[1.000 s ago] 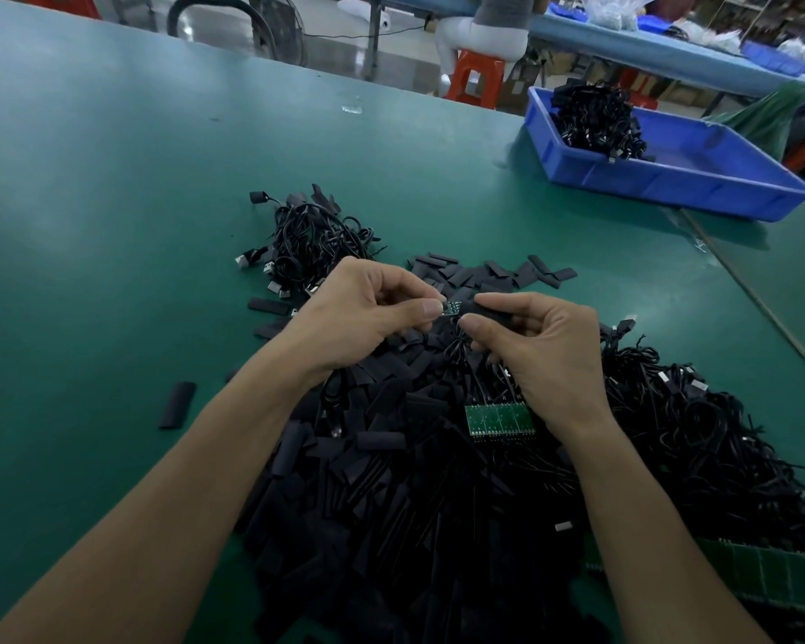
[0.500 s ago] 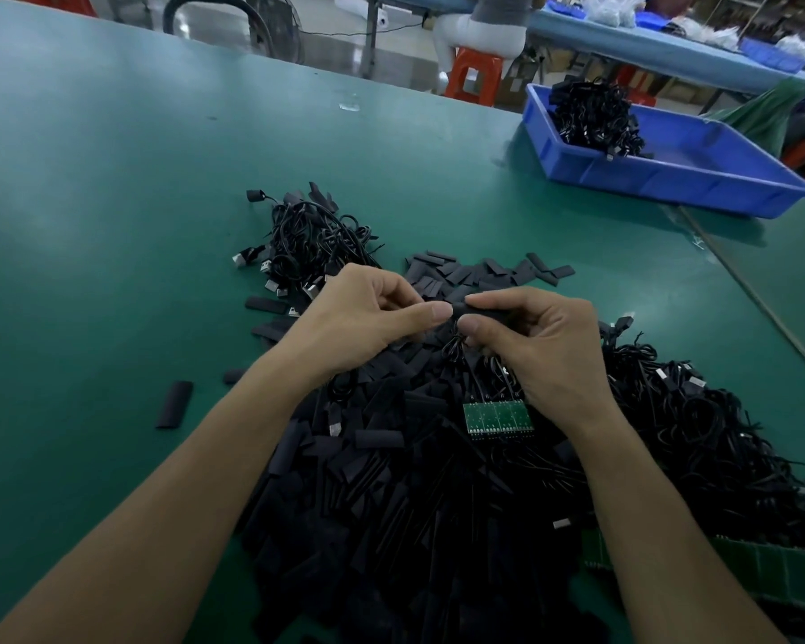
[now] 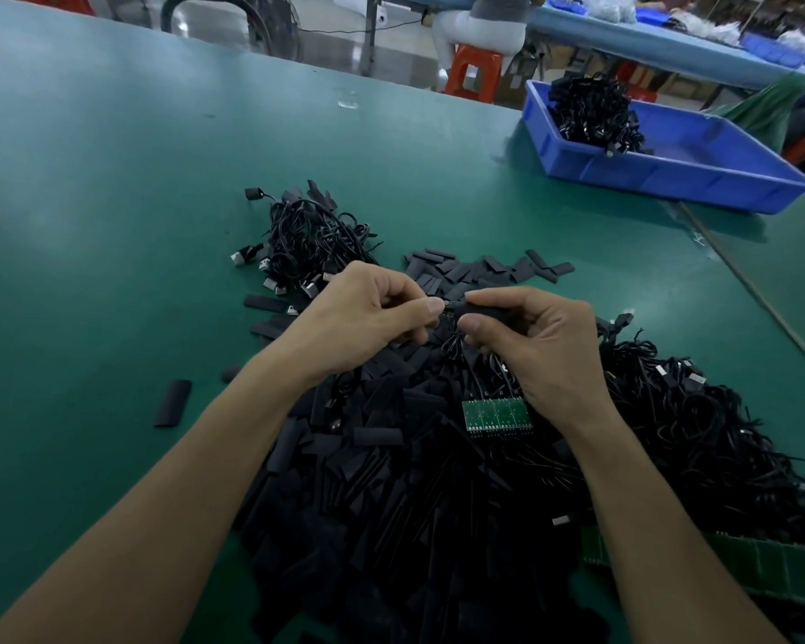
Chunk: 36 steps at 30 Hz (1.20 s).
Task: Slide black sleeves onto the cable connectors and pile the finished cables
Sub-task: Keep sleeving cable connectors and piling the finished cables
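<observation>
Green matting covers the desk [image 3: 112, 188]. Toward its left edge a stray sleeve [image 3: 173, 403] lies flat and alone, apart from the main heap. Further right and toward the far edge sits the finished pile [image 3: 310, 239], a tangle of black cables with metal plugs showing along its near side.

At mid-desk the left hand [image 3: 363, 318] is closed, its thumb and forefinger pinching the connector [image 3: 448, 310], of which only a small tip shows. The black sleeve [image 3: 486, 311] meets that tip end to end; how far it has gone on cannot be told. The right hand [image 3: 547, 348] is likewise curled, thumb and forefinger gripping this sleeve. Both hands hover just above the sleeve heap [image 3: 391, 485], which spreads from mid-desk to the near edge.

A green board strip [image 3: 498, 415] lies on the heap, partly under the right wrist. To the right is the cable heap [image 3: 698, 434], running toward the near right corner, where a second board strip [image 3: 763, 569] shows. At the far right corner stands a blue tray [image 3: 698, 176] holding a clump of cables [image 3: 593, 111].
</observation>
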{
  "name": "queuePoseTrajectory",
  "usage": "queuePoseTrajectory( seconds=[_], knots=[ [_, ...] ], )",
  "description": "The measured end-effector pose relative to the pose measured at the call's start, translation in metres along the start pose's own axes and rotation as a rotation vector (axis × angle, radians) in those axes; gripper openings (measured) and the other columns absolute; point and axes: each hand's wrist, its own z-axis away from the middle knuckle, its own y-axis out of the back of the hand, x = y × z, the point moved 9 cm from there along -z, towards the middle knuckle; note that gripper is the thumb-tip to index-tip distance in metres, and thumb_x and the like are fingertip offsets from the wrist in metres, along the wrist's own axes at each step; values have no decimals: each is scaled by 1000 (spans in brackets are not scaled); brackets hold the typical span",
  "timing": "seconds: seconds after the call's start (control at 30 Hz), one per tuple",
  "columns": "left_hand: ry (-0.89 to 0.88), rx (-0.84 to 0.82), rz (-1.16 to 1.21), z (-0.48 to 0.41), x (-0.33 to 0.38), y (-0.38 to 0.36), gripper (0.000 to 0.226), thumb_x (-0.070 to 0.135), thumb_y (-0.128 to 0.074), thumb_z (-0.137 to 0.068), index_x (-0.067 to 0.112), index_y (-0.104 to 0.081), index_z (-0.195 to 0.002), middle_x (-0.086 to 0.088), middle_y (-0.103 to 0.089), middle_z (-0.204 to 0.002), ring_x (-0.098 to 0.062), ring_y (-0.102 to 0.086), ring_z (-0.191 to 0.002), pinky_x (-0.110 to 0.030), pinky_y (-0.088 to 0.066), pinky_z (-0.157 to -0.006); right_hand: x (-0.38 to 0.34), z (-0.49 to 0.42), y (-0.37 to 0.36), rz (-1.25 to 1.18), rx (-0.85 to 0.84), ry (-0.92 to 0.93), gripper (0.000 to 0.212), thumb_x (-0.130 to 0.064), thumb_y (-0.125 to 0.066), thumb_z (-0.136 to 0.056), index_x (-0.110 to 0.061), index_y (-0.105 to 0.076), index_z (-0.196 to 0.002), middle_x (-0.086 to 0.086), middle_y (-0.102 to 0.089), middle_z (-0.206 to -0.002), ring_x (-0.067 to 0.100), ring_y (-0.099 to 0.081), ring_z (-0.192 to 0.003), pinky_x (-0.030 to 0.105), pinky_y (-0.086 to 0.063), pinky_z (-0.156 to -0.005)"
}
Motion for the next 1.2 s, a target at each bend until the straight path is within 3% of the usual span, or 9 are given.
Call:
queuePoseTrajectory(
  seconds=[0.1,0.23,0.4,0.6,0.73,0.83,0.97,1.07,1.2],
  knots=[
    [-14,-1,-29,-1,1,-1,27,36,-67,-94,17,-74,-78,-9,-74,-72,-48,-61,-70,-60,-52,-67,1,1,0,16,13,8,17,-21,-81,-77,-23,-75,-94,-1,-76,-75,15,-72,-65,21,-57,-65],
    [-58,-8,-87,-1,4,-3,28,37,-65,-95,18,-73,-76,-9,-72,-69,-23,-46,-51,-32,-38,-53,5,3,2,-6,35,-8,12,-9,-79,-82,-18,-76,-90,4,-74,-72,19,-70,-61,25,-57,-61],
    [-108,-9,-107,1,9,-2,27,35,-66,-95,20,-73,-74,-1,-71,-64,-8,-40,-45,-22,-33,-44,7,4,-3,-96,29,-60,17,-19,-80,-74,-20,-75,-90,1,-75,-74,15,-70,-61,23,-58,-61],
    [-102,-21,-110,2,9,-3,25,33,-66,-95,21,-75,-76,-8,-71,-65,-31,-46,-51,-39,-37,-50,2,1,-4,4,24,-33,24,-13,-83,-76,-27,-75,-93,-3,-77,-83,13,-72,-71,27,-60,-71],
    [-91,-41,-88,2,11,-6,18,23,-66,-96,22,-75,-80,5,-75,-72,-44,-61,-67,-54,-53,-63,5,0,5,13,149,-34,39,-13,-85,-77,-37,-69,-104,-3,-76,-82,14,-72,-75,30,-60,-74],
    [-71,3,-89,1,8,-6,17,23,-68,-95,20,-76,-81,9,-75,-71,-39,-66,-70,-53,-57,-68,16,6,13,-71,324,-82,32,-14,-86,-77,-30,-70,-100,-1,-76,-81,16,-73,-75,32,-59,-72],
    [-80,63,-86,-1,5,-4,17,22,-69,-94,20,-76,-78,12,-74,-68,-6,-66,-59,-27,-58,-63,21,8,11,-116,373,-96,24,-14,-84,-79,-28,-75,-98,0,-77,-85,21,-75,-81,31,-60,-75],
    [-101,81,-73,-1,6,-6,16,21,-69,-94,19,-77,-80,11,-74,-68,-5,-67,-60,-20,-55,-61,21,8,10,-123,375,-92,25,-15,-84,-79,-27,-75,-99,1,-78,-85,19,-75,-81,29,-60,-75],
    [-116,87,-78,-2,5,-8,15,22,-69,-94,18,-78,-84,8,-75,-71,-11,-71,-66,-31,-60,-66,22,9,7,-129,379,-100,29,-17,-85,-78,-27,-75,-104,2,-78,-87,18,-75,-84,36,-60,-83]
  ],
)
